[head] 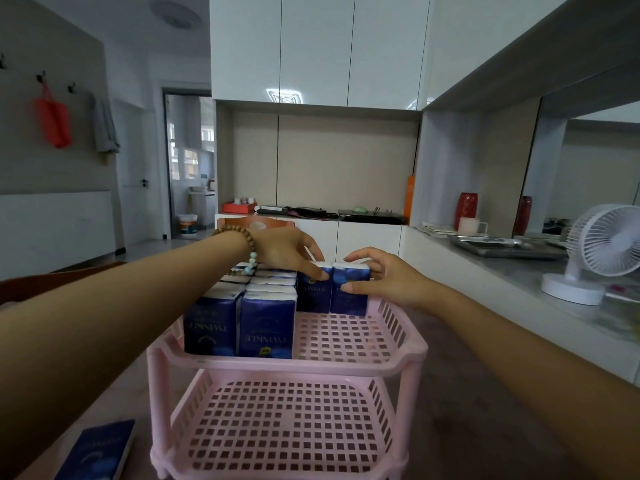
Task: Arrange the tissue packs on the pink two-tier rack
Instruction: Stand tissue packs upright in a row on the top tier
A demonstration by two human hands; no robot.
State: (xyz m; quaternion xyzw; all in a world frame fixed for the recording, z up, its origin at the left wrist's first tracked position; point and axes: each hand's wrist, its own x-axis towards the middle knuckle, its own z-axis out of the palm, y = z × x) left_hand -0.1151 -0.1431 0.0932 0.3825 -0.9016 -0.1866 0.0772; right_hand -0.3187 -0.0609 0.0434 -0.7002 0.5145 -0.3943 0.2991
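One loose pack (93,452) lies near left on the table (450,410), off the rack (408,351). On its top tier, packs (266,323) stand upright in tight rows at left, probably to save room. At the far edge the left hand (284,252) pinches a far pack (313,289) and the right hand (381,277) grips its neighbour (349,296) — squaring them together.
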